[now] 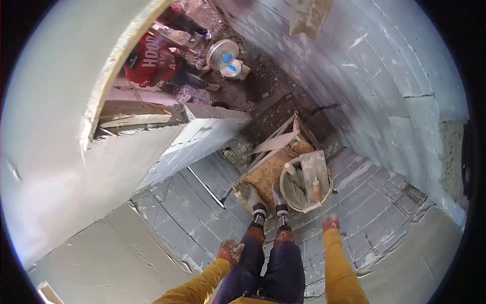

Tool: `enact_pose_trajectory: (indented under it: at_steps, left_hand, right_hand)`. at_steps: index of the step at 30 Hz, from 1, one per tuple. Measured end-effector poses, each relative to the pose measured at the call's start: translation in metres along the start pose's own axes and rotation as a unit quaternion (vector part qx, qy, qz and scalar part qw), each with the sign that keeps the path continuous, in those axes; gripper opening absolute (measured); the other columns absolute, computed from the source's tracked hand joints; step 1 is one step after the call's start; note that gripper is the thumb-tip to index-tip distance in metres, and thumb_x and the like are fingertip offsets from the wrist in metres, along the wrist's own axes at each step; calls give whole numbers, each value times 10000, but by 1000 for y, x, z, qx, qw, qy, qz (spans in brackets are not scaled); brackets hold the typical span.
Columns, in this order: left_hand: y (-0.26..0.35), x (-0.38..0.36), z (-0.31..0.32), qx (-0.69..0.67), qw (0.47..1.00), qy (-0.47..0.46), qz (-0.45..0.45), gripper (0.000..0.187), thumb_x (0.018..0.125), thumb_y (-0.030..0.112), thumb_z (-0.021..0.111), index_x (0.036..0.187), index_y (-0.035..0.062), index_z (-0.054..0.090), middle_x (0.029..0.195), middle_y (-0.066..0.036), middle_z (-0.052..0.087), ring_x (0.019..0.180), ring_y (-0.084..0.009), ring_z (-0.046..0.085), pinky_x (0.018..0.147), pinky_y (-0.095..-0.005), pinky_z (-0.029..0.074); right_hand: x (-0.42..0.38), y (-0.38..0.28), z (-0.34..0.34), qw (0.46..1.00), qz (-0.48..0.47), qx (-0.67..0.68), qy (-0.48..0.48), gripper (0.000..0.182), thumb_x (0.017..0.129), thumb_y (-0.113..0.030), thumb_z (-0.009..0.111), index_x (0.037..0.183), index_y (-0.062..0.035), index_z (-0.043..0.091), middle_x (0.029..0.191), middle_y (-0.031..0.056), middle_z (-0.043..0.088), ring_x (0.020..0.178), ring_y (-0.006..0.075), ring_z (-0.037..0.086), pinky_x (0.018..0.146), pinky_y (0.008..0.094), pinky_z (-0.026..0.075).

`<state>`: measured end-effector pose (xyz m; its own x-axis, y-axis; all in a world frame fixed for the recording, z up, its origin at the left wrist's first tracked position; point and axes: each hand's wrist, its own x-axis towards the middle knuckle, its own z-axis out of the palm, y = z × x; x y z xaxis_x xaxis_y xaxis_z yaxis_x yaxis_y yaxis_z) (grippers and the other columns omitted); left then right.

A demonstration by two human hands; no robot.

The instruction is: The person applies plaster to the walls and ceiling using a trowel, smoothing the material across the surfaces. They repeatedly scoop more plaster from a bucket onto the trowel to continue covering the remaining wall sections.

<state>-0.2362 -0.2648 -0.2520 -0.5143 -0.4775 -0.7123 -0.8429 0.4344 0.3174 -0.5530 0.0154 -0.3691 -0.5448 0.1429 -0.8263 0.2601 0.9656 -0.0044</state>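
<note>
My left hand (231, 252), smeared with grey material, is beside my left thigh with its fingers loosely curled; whether it holds anything is unclear. My right hand (330, 222) is blurred, just below and to the right of a round bucket (284, 196). Grey wet mix (295, 185) shows inside the bucket. Across the bucket's top lies a flat grey board or float (315, 169) with a handle (317, 190). Another handle (290, 168) sticks up at the bucket's left rim. My feet stand on a brown wooden platform (268, 172) beside the bucket.
Grey block walls (385, 86) rise on the right, and a low wall (167, 147) stands at left. Beyond it are a person in a red shirt (152, 61), another person (177, 17) and a fan (223, 54). A thin straight rod (205, 186) lies left of the platform.
</note>
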Motion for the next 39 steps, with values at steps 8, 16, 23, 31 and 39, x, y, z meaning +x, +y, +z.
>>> enact_pose_trajectory:
  at_steps: [8,16,23,31,39]
  left_hand:
    - [47,-23,15,-10,996,-81,29,424,928,412,463,1007,43,657,1214,-152,567,1210,-339,458,1040,-441,312]
    - [67,-21,23,39,982,-183,-12,417,912,377,441,1291,205,466,1430,-44,358,1372,-275,251,1101,-481,210]
    - [69,-19,40,18,980,-192,-44,421,929,366,394,1315,207,449,1473,-50,302,1394,-278,214,1106,-502,176]
    - [78,-24,53,-18,979,-187,-81,462,926,364,412,1357,198,409,1486,-51,275,1407,-277,181,1106,-507,183]
    - [70,-28,24,-66,979,-148,-121,436,928,354,422,1334,195,431,1479,-57,284,1402,-284,191,1105,-518,190]
  right_hand:
    - [-25,152,70,957,-118,-261,-44,328,904,-353,420,896,-130,660,901,151,663,886,321,627,756,407,491]
    - [-49,27,27,957,-71,-179,-219,418,866,-369,502,1082,-32,624,1137,250,590,1069,380,568,909,432,456]
    - [-74,-24,28,979,-147,-15,-141,673,820,-410,591,1398,-138,377,1172,181,589,893,311,605,768,380,479]
    - [-44,-1,31,931,-17,-78,-356,739,833,-599,499,1317,-42,480,1206,170,581,1016,292,583,880,378,435]
    - [-56,-86,15,889,-24,-358,-285,770,827,-694,406,1208,-49,584,1097,147,618,976,272,580,815,424,441]
